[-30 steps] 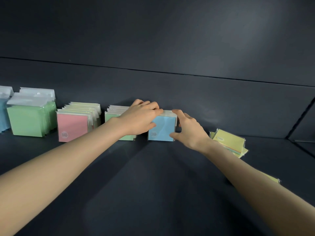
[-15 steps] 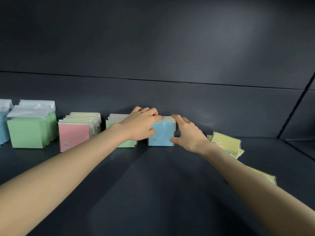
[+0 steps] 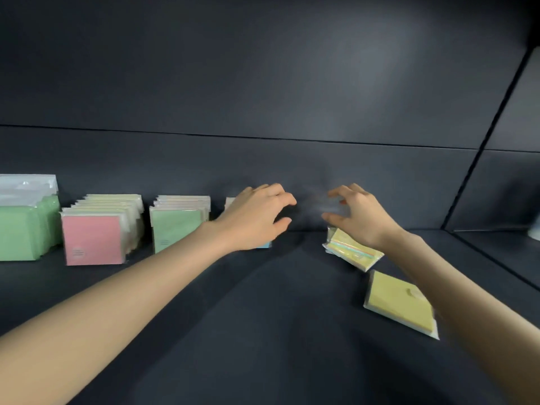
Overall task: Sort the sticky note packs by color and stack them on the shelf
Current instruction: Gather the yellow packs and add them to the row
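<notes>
Both hands have lifted off the blue pack row since the last frame. The left hand now hovers in front of it, hiding all but a bottom corner, fingers curled and spread, holding nothing. The right hand is to the right of that row, fingers half-open and empty, motion-blurred. Left of the blue row on the dark shelf: green pack row, then pink pack row, then a taller green stack. Right of it: a loose pile of yellow packs under the right wrist, and nearer the camera a single yellow pack lying flat
</notes>
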Action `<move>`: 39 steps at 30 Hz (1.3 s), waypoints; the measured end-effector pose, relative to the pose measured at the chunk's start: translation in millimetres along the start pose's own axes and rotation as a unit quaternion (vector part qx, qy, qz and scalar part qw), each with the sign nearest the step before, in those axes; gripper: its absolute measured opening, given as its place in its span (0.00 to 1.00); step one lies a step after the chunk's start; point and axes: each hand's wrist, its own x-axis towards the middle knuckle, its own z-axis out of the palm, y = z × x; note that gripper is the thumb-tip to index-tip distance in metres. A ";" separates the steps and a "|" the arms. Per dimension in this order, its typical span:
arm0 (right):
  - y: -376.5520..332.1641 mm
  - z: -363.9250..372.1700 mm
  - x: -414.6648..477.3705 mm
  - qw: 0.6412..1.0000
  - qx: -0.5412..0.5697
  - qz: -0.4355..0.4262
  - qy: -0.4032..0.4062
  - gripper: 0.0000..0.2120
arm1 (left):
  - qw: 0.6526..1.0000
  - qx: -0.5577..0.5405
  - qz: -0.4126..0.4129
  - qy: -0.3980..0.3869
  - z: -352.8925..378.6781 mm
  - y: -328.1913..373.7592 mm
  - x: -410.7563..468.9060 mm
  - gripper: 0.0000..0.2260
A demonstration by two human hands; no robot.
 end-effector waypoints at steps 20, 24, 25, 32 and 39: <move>113.5 -8.1 -10.4 0.938 0.243 0.123 -0.215 0.24 | 0.867 -0.372 -0.321 -0.089 73.7 98.5 53.5 0.16; 113.6 -7.3 -13.4 0.921 0.296 0.108 -0.229 0.25 | 0.817 -0.433 -0.373 -0.072 76.9 92.1 45.9 0.24; 112.5 -6.5 -15.2 0.917 0.312 0.102 -0.228 0.25 | 0.800 -0.453 -0.387 -0.072 75.0 90.8 43.1 0.26; 100.5 -7.7 -26.4 0.902 0.342 0.075 -0.253 0.23 | 0.748 -0.522 -0.407 -0.055 61.5 94.2 27.2 0.10; 92.8 -9.9 -33.5 0.897 0.396 0.061 -0.188 0.22 | 0.683 -0.609 -0.401 0.046 56.3 97.3 10.7 0.11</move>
